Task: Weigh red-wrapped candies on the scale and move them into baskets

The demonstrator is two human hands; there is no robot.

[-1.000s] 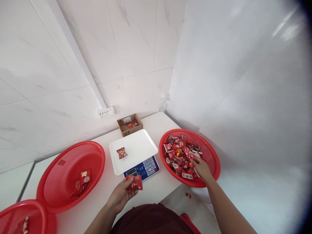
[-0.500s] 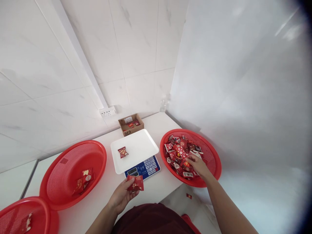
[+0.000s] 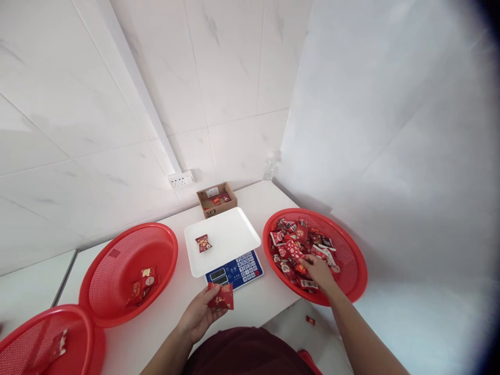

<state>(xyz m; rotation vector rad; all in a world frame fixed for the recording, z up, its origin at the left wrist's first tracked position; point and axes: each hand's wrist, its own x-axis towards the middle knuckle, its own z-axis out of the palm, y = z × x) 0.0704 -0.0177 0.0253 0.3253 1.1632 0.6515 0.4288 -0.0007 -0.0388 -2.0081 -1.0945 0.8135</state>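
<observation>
My left hand (image 3: 201, 315) is closed on a red wrapped candy packet (image 3: 222, 297) with gold print, just in front of the scale (image 3: 234, 271). My right hand (image 3: 318, 271) reaches into the right red basket (image 3: 357, 260), which holds a heap of small wrapped candies. Its thumb and fingers are pinched together at the edge of a red packet with white spots (image 3: 294, 249). On the scale's white tray (image 3: 230, 234) lies one dark red candy packet (image 3: 203, 243).
Two more red baskets, one at the left (image 3: 101, 271) and one at the lower left (image 3: 91, 338), hold a few packets. Behind the scale is a small cardboard box (image 3: 217, 200) with packets inside. One packet (image 3: 310, 320) lies on the floor. Walls stand behind and right.
The camera view has turned slightly left, so the scene sits farther right. My left hand still holds its packet; my right hand stays in the basket, at the spotted packet.
</observation>
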